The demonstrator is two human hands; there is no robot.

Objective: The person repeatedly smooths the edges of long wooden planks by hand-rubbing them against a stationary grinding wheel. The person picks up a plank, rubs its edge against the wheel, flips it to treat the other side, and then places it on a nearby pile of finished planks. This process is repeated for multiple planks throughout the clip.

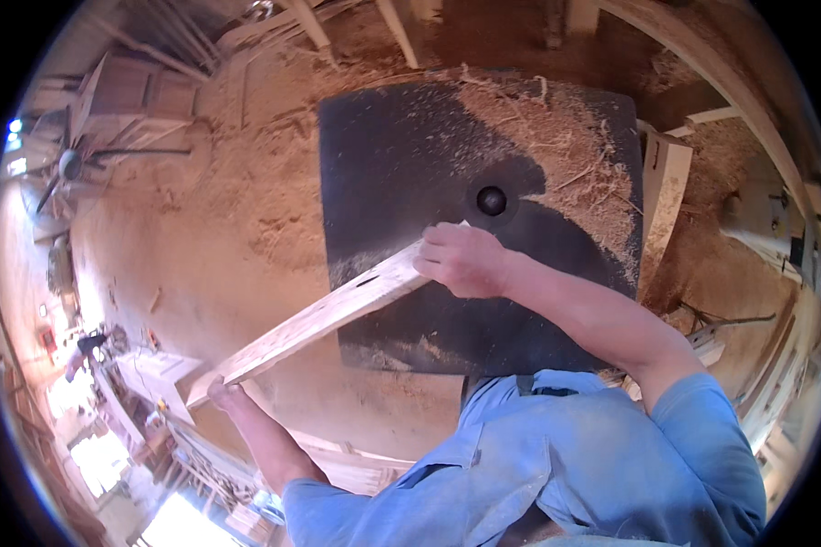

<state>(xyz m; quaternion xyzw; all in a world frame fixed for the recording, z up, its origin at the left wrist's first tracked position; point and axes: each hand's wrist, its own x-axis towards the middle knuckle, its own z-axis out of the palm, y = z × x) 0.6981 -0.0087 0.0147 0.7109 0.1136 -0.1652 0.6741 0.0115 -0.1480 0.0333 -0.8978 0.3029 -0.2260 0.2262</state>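
A long pale wooden board [315,317] with a small dark slot in its face slants from the lower left up to the middle of the dark machine table [374,164]. My right hand [465,260] is closed round its upper right end, over the table. At the other end my left hand [226,392] grips the board from below, out past the table's left side. Just beyond my right hand, a round dark spindle [491,201] stands up from a circular recess. The board's tip lies close to it; whether they touch I cannot tell.
Wood shavings [566,137] cover the table's far right part, and sawdust [265,210] lies over the floor. A wooden beam [666,201] leans along the table's right side. At the left stand a pedestal fan [69,164] and a wooden cabinet [123,96].
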